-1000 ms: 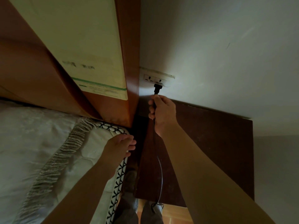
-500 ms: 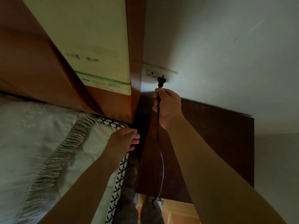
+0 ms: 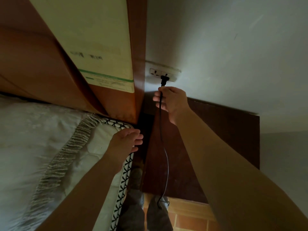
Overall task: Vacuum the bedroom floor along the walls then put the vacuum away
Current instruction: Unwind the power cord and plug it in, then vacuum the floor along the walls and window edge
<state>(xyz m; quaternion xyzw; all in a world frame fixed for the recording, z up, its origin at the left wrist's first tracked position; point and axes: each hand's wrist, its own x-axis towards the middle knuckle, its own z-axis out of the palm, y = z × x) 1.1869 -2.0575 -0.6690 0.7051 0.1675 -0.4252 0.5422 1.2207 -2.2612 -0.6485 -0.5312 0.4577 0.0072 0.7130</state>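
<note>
Right hand [image 3: 173, 102] grips the black cord [image 3: 161, 127] just below the plug [image 3: 164, 80]. The plug sits at the right of 2 sockets in the wall outlet [image 3: 162, 73]. Left hand [image 3: 125, 142] rests on the mattress [image 3: 50, 139] corner, fingers loosely spread, holding nothing. The cord hangs toward the floor [image 3: 188, 215].

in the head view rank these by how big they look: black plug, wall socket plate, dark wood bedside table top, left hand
1. dark wood bedside table top
2. left hand
3. wall socket plate, though it sits farther from the camera than the hand
4. black plug
</note>
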